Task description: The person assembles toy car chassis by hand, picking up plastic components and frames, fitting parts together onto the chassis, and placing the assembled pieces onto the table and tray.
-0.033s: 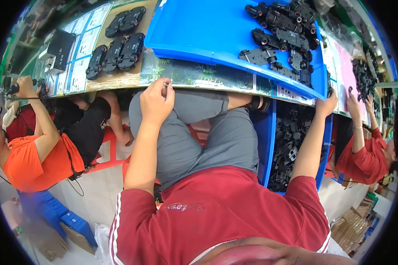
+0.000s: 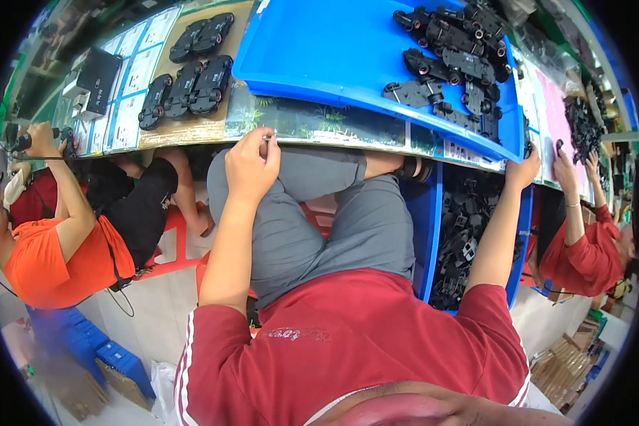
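My left hand [image 2: 251,165] is closed in a pinch at the table's near edge. A small shiny bit shows at its fingertips, too small to name. My right hand [image 2: 523,170] is curled at the near right corner of the blue tray [image 2: 319,86], next to a dark object whose kind I cannot make out. Black toy car chassis [image 2: 468,64] with small wheels lie heaped in the tray's right part. More black toy car bodies [image 2: 208,84] sit in two rows on a brown board left of the tray.
Beneath the table on my right stands a blue bin [image 2: 427,234] full of black parts. A black box [image 2: 98,82] is at the far left. A co-worker in orange [image 2: 71,248] sits to my left, another in red [image 2: 582,248] to my right, beside a black parts pile [image 2: 582,128].
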Action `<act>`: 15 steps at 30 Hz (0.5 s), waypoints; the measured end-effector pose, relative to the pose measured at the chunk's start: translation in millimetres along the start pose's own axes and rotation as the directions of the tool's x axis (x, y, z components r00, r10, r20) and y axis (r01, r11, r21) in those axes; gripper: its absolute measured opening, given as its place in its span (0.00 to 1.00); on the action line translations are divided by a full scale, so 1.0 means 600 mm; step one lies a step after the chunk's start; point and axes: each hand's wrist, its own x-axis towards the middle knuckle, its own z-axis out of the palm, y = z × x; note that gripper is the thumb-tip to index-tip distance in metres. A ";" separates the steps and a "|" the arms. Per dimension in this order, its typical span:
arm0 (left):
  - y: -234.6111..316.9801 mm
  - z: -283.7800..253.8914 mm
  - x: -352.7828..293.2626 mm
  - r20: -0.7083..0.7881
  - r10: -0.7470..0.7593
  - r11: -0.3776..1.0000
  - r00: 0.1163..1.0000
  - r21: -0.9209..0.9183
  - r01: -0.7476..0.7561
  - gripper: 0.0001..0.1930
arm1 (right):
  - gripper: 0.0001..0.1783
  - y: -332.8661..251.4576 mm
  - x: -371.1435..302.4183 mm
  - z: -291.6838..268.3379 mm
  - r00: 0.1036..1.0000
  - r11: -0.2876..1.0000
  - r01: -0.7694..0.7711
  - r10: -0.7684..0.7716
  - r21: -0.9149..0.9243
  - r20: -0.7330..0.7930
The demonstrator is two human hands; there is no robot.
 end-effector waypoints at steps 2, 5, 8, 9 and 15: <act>0.000 -0.003 -0.001 -0.001 0.002 1.000 1.000 0.001 -0.002 0.04 | 0.32 0.000 -0.001 -0.002 1.000 1.000 0.015 -0.015 0.004 -0.013; -0.001 -0.007 -0.003 0.052 -0.045 0.999 0.998 0.022 0.044 0.05 | 0.32 -0.009 -0.004 -0.014 1.000 1.000 -0.026 0.026 0.002 0.000; -0.009 -0.004 -0.003 0.025 -0.029 0.999 0.999 0.017 0.029 0.06 | 0.32 -0.017 -0.003 -0.022 0.999 1.000 -0.005 0.005 -0.001 0.036; -0.005 0.006 0.003 0.059 -0.032 0.999 0.998 0.023 0.030 0.06 | 0.32 0.013 -0.007 -0.018 1.000 1.000 0.011 -0.010 -0.021 0.017; -0.032 0.006 -0.004 0.054 -0.021 1.000 0.998 0.006 0.021 0.07 | 0.29 -0.036 -0.012 -0.020 1.000 1.000 -0.016 0.016 0.021 0.000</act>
